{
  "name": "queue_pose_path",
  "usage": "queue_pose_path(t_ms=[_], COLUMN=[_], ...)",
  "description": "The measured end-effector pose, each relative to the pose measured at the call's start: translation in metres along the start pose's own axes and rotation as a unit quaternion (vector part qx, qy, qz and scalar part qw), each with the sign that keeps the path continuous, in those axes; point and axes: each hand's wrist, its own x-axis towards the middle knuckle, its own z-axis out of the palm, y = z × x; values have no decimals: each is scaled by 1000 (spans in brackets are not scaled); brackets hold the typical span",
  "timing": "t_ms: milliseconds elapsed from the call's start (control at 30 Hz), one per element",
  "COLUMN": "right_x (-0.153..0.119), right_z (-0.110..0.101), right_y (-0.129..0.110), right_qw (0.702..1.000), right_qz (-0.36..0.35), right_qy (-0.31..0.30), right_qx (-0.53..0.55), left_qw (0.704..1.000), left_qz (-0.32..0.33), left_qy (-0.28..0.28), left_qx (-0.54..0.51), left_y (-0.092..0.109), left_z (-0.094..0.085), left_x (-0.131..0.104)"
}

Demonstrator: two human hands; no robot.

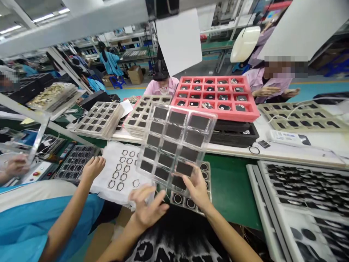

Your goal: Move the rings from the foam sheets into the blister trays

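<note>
Head view. Largest first: a green worktop (231, 196) runs across the middle and lower right of the frame. Lower right, a white rack (261, 196) loaded with black parts. Lower left, a co-worker's blue sleeve (29, 236). Above centre, a red tray (234, 115) of small dark parts in compartments.

The clear tray (211, 127) is at frame centre, raised off the worktop and tilted: three columns by five rows, a dark piece (176, 133) showing in each cell. Looks like thin moulded plastic: likely light, somewhat flexible, a bit slick, prone to crack or bow if pinched hard at one corner. Best held by opposite rims, kept fairly level; the pieces appear loose in their cells and could slide.

Left of it, a white sheet (105, 174) on the worktop; below it, partly hidden, a lower tray (210, 191) holding round parts.

Right hand (198, 187): fingers grasping the clear tray at its lower right edge, thumb on the near face. Left hand (148, 207): fingers spread and released, near the tray's lower left edge; blurred, contact cannot be told. Co-worker's hand (94, 167) at the sheet's left edge.

Smallest: thin black rings on the sheet, one ring (135, 187) apart from the rest.
</note>
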Motion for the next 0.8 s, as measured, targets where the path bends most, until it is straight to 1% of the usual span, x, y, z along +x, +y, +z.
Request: queue_pose_path(t_ms=[33, 67, 100, 133, 167, 200, 233, 267, 300, 333, 400, 433, 467, 500, 533, 600, 667, 733, 800], right_x=[-18, -35, -52, -67, -80, -90, -98, -103, -105, -106, -103, -102, -101, -100, -100, -101, -101, -100, -98], right_z=[-17, -34, -49, -63, -75, -86, -95, -102, -109, -115, -127, -132, -136, -140, -143, -147, -151, -155, -158], right_y=[13, 28, 43, 58, 73, 88, 102, 115, 127, 139, 159, 167, 174, 179, 183, 188, 188, 184, 179], right_qw=[999, 997, 995, 992, 989, 984, 978, 968, 952, 928, 869, 840, 818, 806, 804, 810, 811, 799, 785], right_qz=[14, 28, 43, 60, 76, 89, 101, 111, 121, 134, 170, 191, 210, 226, 239, 257, 270, 284, 303], right_qy=[23, 48, 69, 83, 97, 109, 119, 126, 132, 139, 145, 147, 147, 140, 129, 111, 105, 106, 94], right_qx=[-23, -49, -66, -74, -86, -105, -138, -186, -249, -317, -442, -487, -515, -528, -529, -516, -508, -519, -533], left_qw=[997, 988, 979, 968, 956, 942, 928, 919, 914, 911, 908, 904, 901, 897, 894, 889, 884, 877, 874], left_qz=[-74, -146, -205, -246, -266, -272, -269, -265, -263, -262, -259, -256, -254, -251, -247, -236, -225, -215, -211], left_qy=[33, 42, 19, -30, -90, -147, -193, -224, -242, -257, -297, -322, -345, -362, -374, -390, -408, -428, -438], left_qx=[13, 14, -3, -38, -86, -132, -169, -190, -193, -186, -145, -113, -74, -35, -1, 34, 32, 21, 6], left_y=[-3, -6, -9, -11, -12, -11, -10, -9, -7, -4, 0, 3, 6, 8, 11, 14, 16, 17, 19], left_z=[0, 2, 7, 16, 28, 44, 62, 82, 102, 121, 153, 165, 175, 182, 186, 189, 187, 183, 179], left_x=[-13, -20, -24, -27, -30, -34, -41, -48, -57, -65, -80, -86, -90, -92, -94, -95, -95, -95, -94])
